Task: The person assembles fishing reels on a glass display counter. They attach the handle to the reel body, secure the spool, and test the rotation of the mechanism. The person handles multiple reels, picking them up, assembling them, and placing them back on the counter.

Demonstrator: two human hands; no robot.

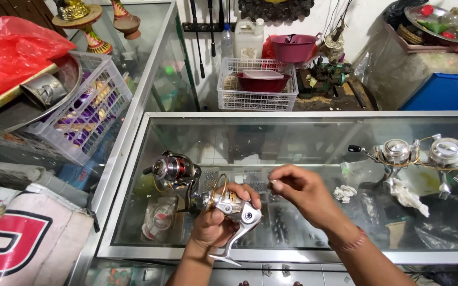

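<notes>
Silver spinning reel (228,205), seen from the head camera, sits near the bench's (292,123) near edge, left hand's (216,222) fingers clamped around its body. Right hand (300,191) hovers beside it, fingertips pinched together, perhaps on fine line; too thin to tell. Work appears underway; another reel (173,169) lies behind.

A glass display counter (314,119) carries a dark spinning reel (173,170) just left of the left hand (219,222), two silver reels (417,153) and perhaps crumpled tissue (406,195) far right.
</notes>
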